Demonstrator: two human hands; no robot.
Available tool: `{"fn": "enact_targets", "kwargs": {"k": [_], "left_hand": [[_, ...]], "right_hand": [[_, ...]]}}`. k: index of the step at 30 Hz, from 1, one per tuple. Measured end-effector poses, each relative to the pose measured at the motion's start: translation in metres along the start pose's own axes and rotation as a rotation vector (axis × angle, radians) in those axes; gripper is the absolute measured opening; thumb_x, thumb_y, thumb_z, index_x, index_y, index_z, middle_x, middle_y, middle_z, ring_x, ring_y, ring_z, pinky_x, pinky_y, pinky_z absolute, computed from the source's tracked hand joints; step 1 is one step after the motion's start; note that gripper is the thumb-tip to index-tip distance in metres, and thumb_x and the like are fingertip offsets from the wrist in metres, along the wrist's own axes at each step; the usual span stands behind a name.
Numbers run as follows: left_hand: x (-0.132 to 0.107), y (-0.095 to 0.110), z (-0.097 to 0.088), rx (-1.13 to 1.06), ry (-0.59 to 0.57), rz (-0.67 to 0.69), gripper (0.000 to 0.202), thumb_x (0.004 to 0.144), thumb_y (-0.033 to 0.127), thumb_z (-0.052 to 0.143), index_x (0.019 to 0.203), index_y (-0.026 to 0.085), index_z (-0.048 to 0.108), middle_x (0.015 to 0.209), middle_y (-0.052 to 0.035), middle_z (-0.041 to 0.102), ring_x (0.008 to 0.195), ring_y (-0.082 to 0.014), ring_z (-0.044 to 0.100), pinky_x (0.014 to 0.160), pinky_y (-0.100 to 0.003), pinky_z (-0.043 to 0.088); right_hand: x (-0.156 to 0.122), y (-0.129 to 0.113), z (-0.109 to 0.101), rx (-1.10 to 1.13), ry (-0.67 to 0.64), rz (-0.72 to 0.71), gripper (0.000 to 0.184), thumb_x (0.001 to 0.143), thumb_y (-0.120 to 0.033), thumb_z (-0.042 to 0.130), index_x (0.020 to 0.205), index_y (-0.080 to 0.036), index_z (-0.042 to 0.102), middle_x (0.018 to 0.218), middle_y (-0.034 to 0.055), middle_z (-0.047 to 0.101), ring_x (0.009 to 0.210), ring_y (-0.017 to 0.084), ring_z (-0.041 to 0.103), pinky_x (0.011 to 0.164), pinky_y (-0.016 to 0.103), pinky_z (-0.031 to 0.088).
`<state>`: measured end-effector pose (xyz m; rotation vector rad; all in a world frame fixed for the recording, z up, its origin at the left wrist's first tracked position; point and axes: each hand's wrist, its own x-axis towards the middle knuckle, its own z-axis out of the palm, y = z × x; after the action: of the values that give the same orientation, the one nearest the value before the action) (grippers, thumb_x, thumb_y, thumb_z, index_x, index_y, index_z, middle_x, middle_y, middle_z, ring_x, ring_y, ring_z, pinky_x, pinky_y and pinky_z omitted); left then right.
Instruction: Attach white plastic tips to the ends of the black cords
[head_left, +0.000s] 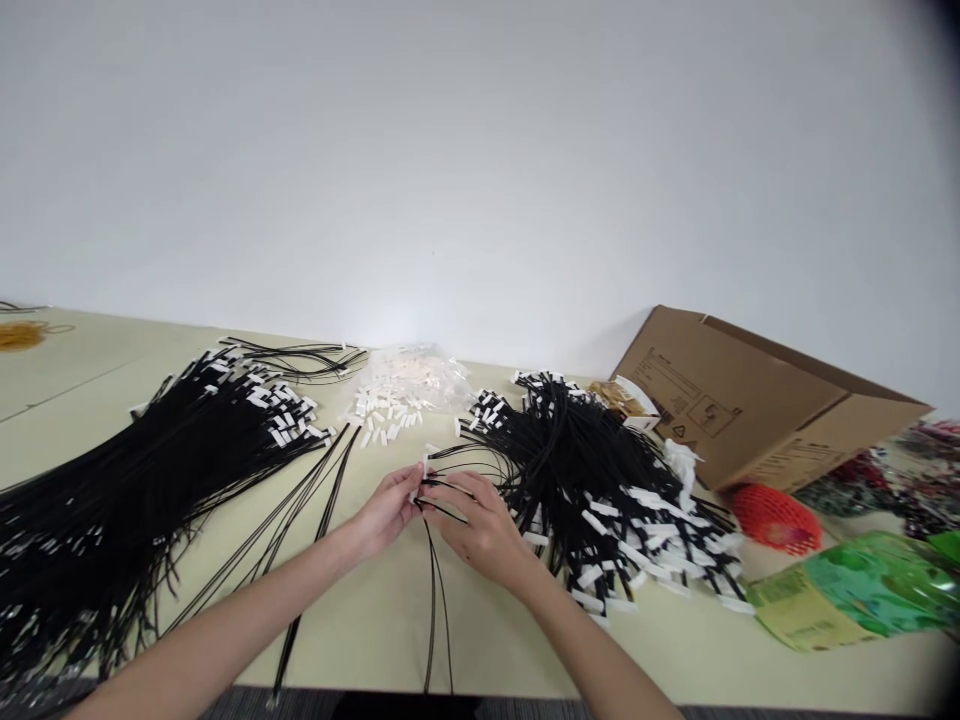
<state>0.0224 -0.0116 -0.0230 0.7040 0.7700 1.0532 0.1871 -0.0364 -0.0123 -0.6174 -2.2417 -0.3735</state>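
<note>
My left hand (388, 510) pinches a small white tag at the end of a thin black cord (435, 590). My right hand (480, 525) is closed on the same cord, fingers curled round its strands just right of the tag. The cord hangs down off the table's front edge. Right of my hands lies a tangled heap of black cords with white tags (600, 480). A larger bundle of tagged black cords (142, 470) spreads across the left. A pile of loose white tags (397, 395) sits behind my hands.
A cardboard box (750, 405) lies on its side at the back right. Before it are an orange net bag (776, 518), a green and yellow packet (855, 590) and glossy wrappers (900, 470). The pale yellow table (360, 620) meets a white wall behind.
</note>
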Motion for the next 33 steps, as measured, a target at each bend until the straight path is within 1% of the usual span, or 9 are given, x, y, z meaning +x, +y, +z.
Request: {"fn": "enact_targets", "kwargs": {"k": [4,11,15,21,23,25,27,30,33], "left_hand": [[0.004,0.0,-0.005,0.006,-0.01,-0.012,0.025,0.068,0.033,0.068,0.08,0.011,0.065,0.063,-0.0023,0.059,0.057,-0.0113,0.051,0.052,-0.023,0.04],[0.004,-0.002,-0.003,0.025,-0.051,-0.006,0.025,0.069,0.034,0.067,0.078,0.011,0.065,0.066,-0.0042,0.062,0.057,-0.0116,0.052,0.053,-0.023,0.04],[0.005,-0.002,-0.005,0.014,-0.012,0.01,0.026,0.068,0.034,0.068,0.079,0.01,0.065,0.061,-0.0029,0.06,0.056,-0.0113,0.052,0.054,-0.023,0.04],[0.003,-0.003,-0.005,0.003,-0.019,0.038,0.023,0.069,0.032,0.067,0.078,0.011,0.065,0.061,-0.0022,0.059,0.057,-0.0103,0.051,0.056,-0.022,0.041],[0.002,-0.003,-0.003,0.023,-0.005,0.052,0.023,0.069,0.032,0.067,0.078,0.011,0.064,0.061,-0.0019,0.059,0.056,-0.0101,0.05,0.053,-0.022,0.039],[0.002,-0.001,-0.002,0.046,-0.003,0.067,0.023,0.069,0.033,0.068,0.078,0.012,0.064,0.059,-0.0014,0.057,0.055,-0.0098,0.05,0.049,-0.02,0.035],[0.002,0.001,-0.001,0.061,-0.005,0.085,0.023,0.069,0.033,0.068,0.078,0.012,0.063,0.059,-0.001,0.055,0.055,-0.0098,0.05,0.046,-0.019,0.032],[0.003,0.004,-0.003,0.083,0.005,0.121,0.024,0.069,0.033,0.067,0.081,0.013,0.063,0.06,-0.0004,0.054,0.057,-0.0097,0.05,0.046,-0.019,0.031],[0.005,0.005,-0.006,0.118,0.025,0.156,0.026,0.07,0.035,0.066,0.082,0.013,0.063,0.061,-0.0006,0.055,0.059,-0.0101,0.05,0.046,-0.019,0.03]], "right_hand": [[-0.003,0.002,0.011,-0.022,0.036,-0.031,0.02,0.081,-0.013,0.057,0.096,-0.024,0.061,0.104,-0.0005,0.062,0.105,0.013,0.047,0.092,0.033,0.04],[-0.002,0.001,0.016,-0.033,-0.008,-0.053,0.019,0.082,-0.013,0.055,0.097,-0.023,0.06,0.101,-0.0001,0.063,0.101,0.012,0.05,0.091,0.033,0.04],[-0.001,0.003,0.02,0.054,0.011,-0.017,0.019,0.083,-0.011,0.052,0.094,-0.022,0.061,0.095,0.0001,0.065,0.099,0.012,0.053,0.086,0.031,0.043],[-0.001,0.001,0.023,0.281,0.068,0.064,0.018,0.082,-0.011,0.052,0.094,-0.022,0.062,0.091,0.0024,0.067,0.096,0.014,0.055,0.081,0.031,0.047],[0.001,-0.002,0.019,0.446,0.111,0.178,0.017,0.084,-0.014,0.05,0.092,-0.021,0.063,0.091,0.0039,0.067,0.094,0.014,0.057,0.081,0.031,0.048],[0.005,-0.002,0.012,0.668,0.154,0.373,0.015,0.085,-0.019,0.048,0.09,-0.02,0.062,0.091,0.0051,0.066,0.091,0.015,0.06,0.081,0.032,0.049],[0.008,0.003,0.002,0.902,0.252,0.59,0.014,0.086,-0.026,0.048,0.086,-0.019,0.061,0.088,0.0054,0.066,0.086,0.015,0.061,0.08,0.033,0.05],[0.008,0.021,-0.016,1.133,0.526,0.794,0.018,0.083,-0.035,0.052,0.076,-0.018,0.054,0.077,0.0028,0.061,0.076,0.014,0.06,0.073,0.033,0.051],[0.004,0.042,-0.033,1.088,0.785,0.868,0.021,0.076,-0.038,0.06,0.077,-0.017,0.055,0.07,-0.0002,0.054,0.057,0.008,0.051,0.051,0.022,0.044]]}}
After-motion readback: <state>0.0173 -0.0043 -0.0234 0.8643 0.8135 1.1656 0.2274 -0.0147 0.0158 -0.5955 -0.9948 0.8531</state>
